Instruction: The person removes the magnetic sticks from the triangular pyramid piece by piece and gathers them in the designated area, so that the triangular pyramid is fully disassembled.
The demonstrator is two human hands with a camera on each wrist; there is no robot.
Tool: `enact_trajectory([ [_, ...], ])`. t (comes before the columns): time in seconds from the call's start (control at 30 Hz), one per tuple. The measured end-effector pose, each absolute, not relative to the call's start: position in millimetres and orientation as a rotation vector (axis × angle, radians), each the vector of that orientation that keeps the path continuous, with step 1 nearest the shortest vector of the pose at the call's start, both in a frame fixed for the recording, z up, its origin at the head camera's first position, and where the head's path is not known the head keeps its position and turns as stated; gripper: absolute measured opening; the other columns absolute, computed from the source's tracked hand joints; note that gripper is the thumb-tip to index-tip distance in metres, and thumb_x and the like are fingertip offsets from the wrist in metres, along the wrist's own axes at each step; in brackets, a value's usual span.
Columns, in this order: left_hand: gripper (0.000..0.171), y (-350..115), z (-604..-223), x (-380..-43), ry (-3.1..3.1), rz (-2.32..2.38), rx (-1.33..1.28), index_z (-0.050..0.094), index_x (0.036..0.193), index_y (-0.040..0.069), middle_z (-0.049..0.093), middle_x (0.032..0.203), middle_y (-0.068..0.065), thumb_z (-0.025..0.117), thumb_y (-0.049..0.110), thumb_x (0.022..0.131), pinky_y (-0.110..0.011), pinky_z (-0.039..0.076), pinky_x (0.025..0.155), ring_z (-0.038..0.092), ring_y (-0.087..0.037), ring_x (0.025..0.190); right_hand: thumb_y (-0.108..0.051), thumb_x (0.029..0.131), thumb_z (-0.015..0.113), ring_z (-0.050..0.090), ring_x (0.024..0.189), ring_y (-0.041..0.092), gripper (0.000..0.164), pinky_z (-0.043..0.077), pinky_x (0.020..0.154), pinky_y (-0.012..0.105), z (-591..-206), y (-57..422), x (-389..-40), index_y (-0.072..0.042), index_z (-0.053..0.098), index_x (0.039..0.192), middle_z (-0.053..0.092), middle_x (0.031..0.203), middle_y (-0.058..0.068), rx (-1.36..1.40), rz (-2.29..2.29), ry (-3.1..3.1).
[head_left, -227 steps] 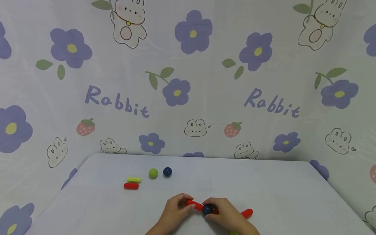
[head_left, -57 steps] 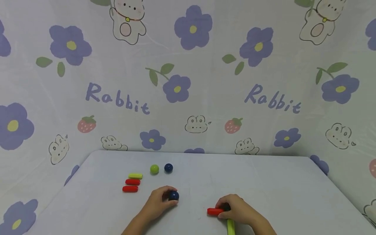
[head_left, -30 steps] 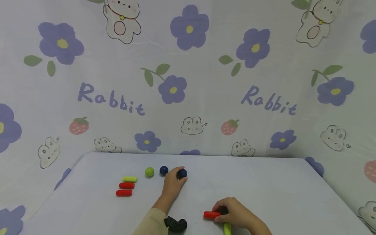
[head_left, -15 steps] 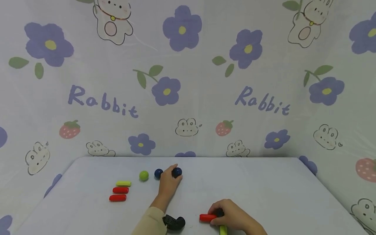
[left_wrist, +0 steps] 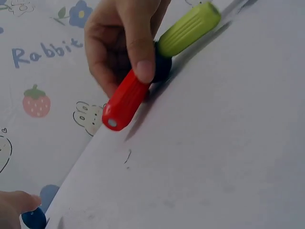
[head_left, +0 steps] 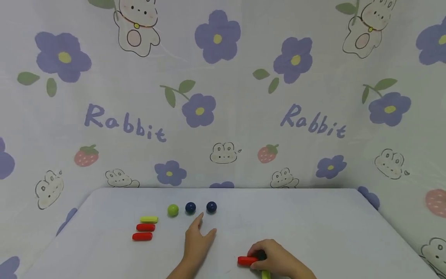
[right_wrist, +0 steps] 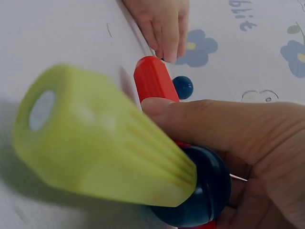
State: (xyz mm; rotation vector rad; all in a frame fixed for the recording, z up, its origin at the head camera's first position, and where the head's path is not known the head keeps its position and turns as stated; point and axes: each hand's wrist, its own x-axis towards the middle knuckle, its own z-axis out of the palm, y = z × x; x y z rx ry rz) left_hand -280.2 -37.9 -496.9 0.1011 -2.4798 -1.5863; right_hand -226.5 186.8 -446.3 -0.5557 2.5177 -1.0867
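My left hand [head_left: 196, 242] is spread, its fingertips just short of a dark blue ball [head_left: 211, 207] on the table. My right hand [head_left: 275, 257] grips a joined piece of magnetic sticks: a red stick [right_wrist: 155, 78] and a yellow-green stick [right_wrist: 105, 138] meet at a dark blue ball [right_wrist: 209, 174]. The thumb presses along the red stick, while the other fingers curl behind the ball. A further bit of red shows below that ball in the right wrist view, mostly hidden. The yellow-green stick points toward the table's near side.
At the left of the white table [head_left: 313, 228] lie a yellow-green stick [head_left: 149, 219] and two red sticks [head_left: 145, 227] in a stack of rows. Behind them stand a green ball [head_left: 173, 210] and another dark blue ball [head_left: 190, 208]. A printed cloth [head_left: 244, 97] hangs behind.
A red stick came off the joined piece and joined the sticks at left. My left hand carried a blue ball to the back row, let go and drew back. My right hand keeps its grip.
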Motion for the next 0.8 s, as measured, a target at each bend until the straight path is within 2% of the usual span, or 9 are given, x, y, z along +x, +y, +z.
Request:
enact_trajectory([
  [0.1,0.058,-39,-494,-256,-2.587,-1.686,-0.003,0.050,0.130,0.004,0.051,0.134,-0.018,0.072,0.022,0.079,-0.049,0.037,0.104,0.045,-0.035,0.127,-0.015,0.078,0.074,0.053,0.081,0.015,0.018,0.050,0.078,0.037,-447,183,-225,-0.008,0.069,0.094,0.065,0.090,0.000,-0.507,-1.085,2.515],
  [0.2,0.060,-39,-492,-234,-2.737,-1.700,-0.240,0.052,0.129,0.005,0.053,0.133,-0.016,0.073,0.031,0.079,-0.052,0.038,0.101,0.046,-0.036,0.126,-0.017,0.078,0.073,0.052,0.081,0.017,0.018,0.049,0.081,0.045,-449,176,-224,-0.008,0.069,0.094,0.064,0.089,-0.001,-0.433,-1.075,2.525],
  [0.3,0.074,-38,-494,-219,-2.886,-1.422,-0.630,0.044,0.135,0.004,0.046,0.138,-0.018,0.071,0.043,0.078,-0.054,0.037,0.102,0.043,-0.037,0.128,-0.015,0.078,0.073,0.054,0.078,0.016,0.018,0.050,0.077,0.041,-450,170,-222,-0.004,0.068,0.093,0.065,0.085,0.001,-0.436,-1.110,2.592],
  [0.43,0.092,-35,-500,-211,-2.859,-0.875,-0.979,0.030,0.141,0.001,0.035,0.144,-0.024,0.063,0.058,0.078,-0.047,0.037,0.105,0.038,-0.035,0.132,-0.010,0.078,0.072,0.060,0.076,0.014,0.020,0.053,0.067,0.031,-453,163,-220,0.001,0.066,0.093,0.068,0.084,0.006,-0.510,-1.199,2.686],
  [0.5,0.095,-34,-502,-209,-2.828,-0.741,-1.006,0.029,0.141,-0.001,0.034,0.145,-0.025,0.060,0.063,0.077,-0.043,0.037,0.106,0.038,-0.033,0.132,-0.011,0.079,0.072,0.063,0.080,0.017,0.023,0.054,0.069,0.032,-453,161,-220,0.002,0.066,0.097,0.069,0.089,0.009,-0.538,-1.226,2.669],
  [0.63,0.099,-33,-499,-210,-2.882,-0.729,-0.985,0.029,0.141,0.001,0.033,0.146,-0.021,0.062,0.066,0.074,-0.041,0.036,0.108,0.037,-0.031,0.133,-0.017,0.081,0.070,0.064,0.093,0.025,0.033,0.054,0.078,0.043,-447,167,-221,0.003,0.064,0.107,0.068,0.103,0.013,-0.612,-1.180,2.577],
  [0.8,0.104,-33,-490,-214,-3.047,-0.746,-0.920,0.030,0.143,0.007,0.033,0.149,-0.011,0.063,0.072,0.068,-0.042,0.030,0.111,0.034,-0.024,0.136,-0.010,0.076,0.069,0.062,0.099,0.026,0.039,0.052,0.083,0.045,-438,181,-223,0.003,0.064,0.112,0.066,0.111,0.015,-0.694,-1.092,2.491],
])
